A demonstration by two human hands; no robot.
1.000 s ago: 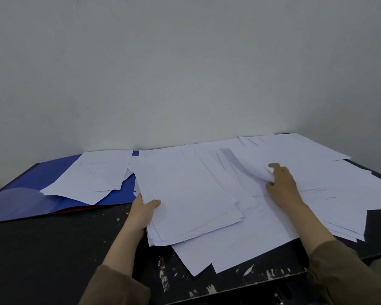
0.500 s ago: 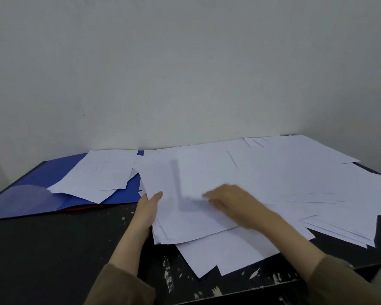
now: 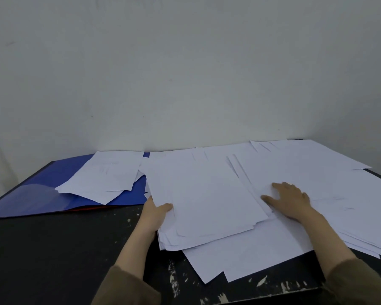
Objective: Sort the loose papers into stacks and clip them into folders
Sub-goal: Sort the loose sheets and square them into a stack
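A stack of white sheets (image 3: 205, 201) lies in the middle of the black table (image 3: 53, 249). My left hand (image 3: 155, 213) grips the stack's left edge, thumb on top. My right hand (image 3: 288, 200) lies flat with spread fingers on the loose papers (image 3: 317, 172) just right of the stack. More loose white sheets spread to the right edge and hang toward the front. An open blue folder (image 3: 31, 192) lies at the left, with a few sheets (image 3: 106, 175) on it.
A plain white wall (image 3: 185, 73) rises right behind the table. The table's front edge (image 3: 262, 293) is chipped and scuffed. Bare black tabletop shows at the front left, below the folder.
My right hand carried a sheet from the right pile onto the centre stack, let it go, and now rests flat on the papers to the stack's right. My left hand kept its hold.
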